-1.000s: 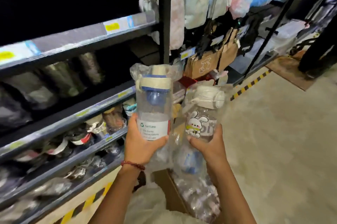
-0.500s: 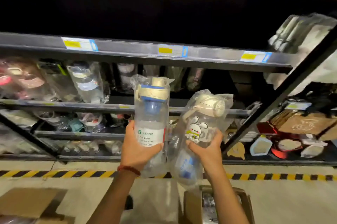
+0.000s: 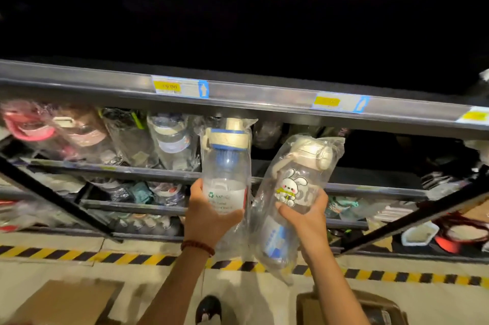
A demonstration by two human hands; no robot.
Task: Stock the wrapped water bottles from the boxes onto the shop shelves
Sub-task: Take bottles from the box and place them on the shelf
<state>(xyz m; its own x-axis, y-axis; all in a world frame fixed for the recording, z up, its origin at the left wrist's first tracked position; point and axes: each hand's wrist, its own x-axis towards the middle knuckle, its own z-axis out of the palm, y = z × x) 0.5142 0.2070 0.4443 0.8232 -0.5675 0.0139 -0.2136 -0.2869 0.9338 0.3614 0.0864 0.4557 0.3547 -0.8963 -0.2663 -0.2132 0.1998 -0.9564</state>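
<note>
Left hand (image 3: 209, 214) grips blue-cap bottle (image 3: 226, 165), right hand (image 3: 308, 214) grips bunny bottle (image 3: 296, 187), w/ shelf (image 3: 264, 98) above.

The blue-capped bottle (image 3: 226, 165) is clear, smooth plastic in a crinkled glossy plastic wrap; just right of it, the rabbit-print bottle (image 3: 296, 187) is the same, with a matt cream lid. Above them the shelf rail (image 3: 264, 97) looks like dull grey metal with glossy paper price labels (image 3: 180, 86). Below, the cardboard box (image 3: 66, 301) is matt brown and the floor (image 3: 39, 274) smooth and pale.
</note>
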